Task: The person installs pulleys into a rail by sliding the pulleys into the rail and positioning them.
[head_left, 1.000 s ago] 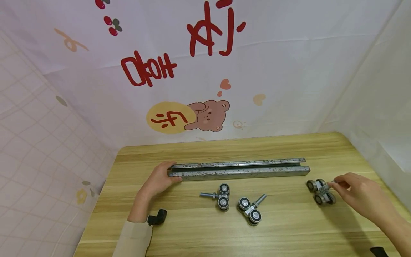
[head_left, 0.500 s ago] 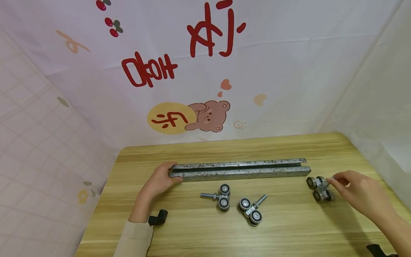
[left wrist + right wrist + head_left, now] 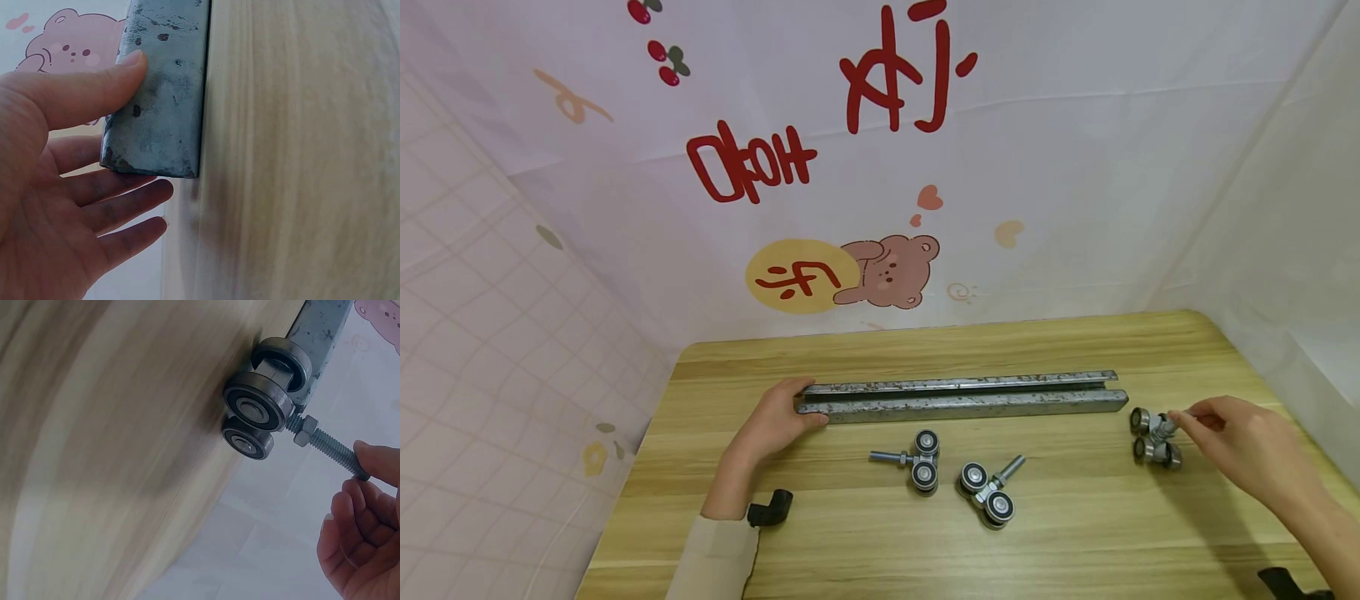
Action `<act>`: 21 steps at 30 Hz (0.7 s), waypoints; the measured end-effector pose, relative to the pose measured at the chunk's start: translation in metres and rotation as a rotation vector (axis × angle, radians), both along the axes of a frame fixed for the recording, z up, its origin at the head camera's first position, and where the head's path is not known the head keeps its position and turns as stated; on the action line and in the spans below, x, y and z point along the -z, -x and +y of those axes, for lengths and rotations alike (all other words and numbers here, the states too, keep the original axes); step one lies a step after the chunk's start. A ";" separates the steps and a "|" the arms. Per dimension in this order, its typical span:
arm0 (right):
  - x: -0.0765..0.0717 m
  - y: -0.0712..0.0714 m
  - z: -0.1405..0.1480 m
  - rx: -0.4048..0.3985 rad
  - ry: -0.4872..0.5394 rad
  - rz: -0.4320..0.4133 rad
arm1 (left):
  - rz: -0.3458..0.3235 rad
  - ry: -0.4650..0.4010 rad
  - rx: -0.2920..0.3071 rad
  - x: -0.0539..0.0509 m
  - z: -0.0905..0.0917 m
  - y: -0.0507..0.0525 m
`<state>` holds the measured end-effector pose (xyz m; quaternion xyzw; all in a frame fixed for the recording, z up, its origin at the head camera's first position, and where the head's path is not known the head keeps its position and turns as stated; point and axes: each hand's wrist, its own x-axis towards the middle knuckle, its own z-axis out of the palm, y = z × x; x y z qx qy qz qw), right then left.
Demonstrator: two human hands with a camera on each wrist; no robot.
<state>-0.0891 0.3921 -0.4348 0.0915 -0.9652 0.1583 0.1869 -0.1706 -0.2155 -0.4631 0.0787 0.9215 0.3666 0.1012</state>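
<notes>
A scuffed grey steel channel rail [image 3: 962,407] lies across the table with its slot facing up. My left hand [image 3: 782,417] holds its left end; in the left wrist view the thumb [image 3: 125,72] lies on the rail's side, with the lower fingers spread past the end. Off the rail's right end, my right hand [image 3: 1243,442] pinches the threaded bolt [image 3: 337,450] of a wheeled roller trolley [image 3: 1153,437] between thumb and fingertips. The trolley appears just above the table, apart from the rail. Two similar trolleys lie in front of the rail, a left one [image 3: 925,460] and a right one [image 3: 987,493].
The light wooden table [image 3: 865,550] backs onto a white printed cloth [image 3: 1060,167] showing a bear and red characters. More cloth hangs at both sides. A black wrist mount [image 3: 771,508] sits by the left forearm, another [image 3: 1285,583] by the right.
My right hand has turned the trolley about its bolt and, over the last half second, shifted it slightly right. The left hand keeps its hold on the rail, which stays put.
</notes>
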 end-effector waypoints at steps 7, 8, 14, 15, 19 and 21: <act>-0.001 0.006 0.004 -0.009 -0.003 -0.005 | 0.003 0.001 0.005 0.001 -0.001 0.000; 0.000 0.007 0.004 -0.015 0.000 -0.001 | 0.002 -0.001 0.005 0.001 -0.001 0.000; 0.001 0.013 0.006 -0.053 0.004 0.044 | 0.003 -0.001 0.006 0.000 -0.001 0.000; 0.001 0.014 0.007 -0.058 0.007 0.049 | 0.005 0.000 0.005 0.000 -0.001 0.000; 0.002 0.019 0.009 -0.073 0.012 0.060 | 0.006 0.005 0.005 0.000 -0.001 0.000; 0.002 0.021 0.010 -0.080 0.012 0.063 | 0.005 0.004 0.004 0.000 0.000 0.000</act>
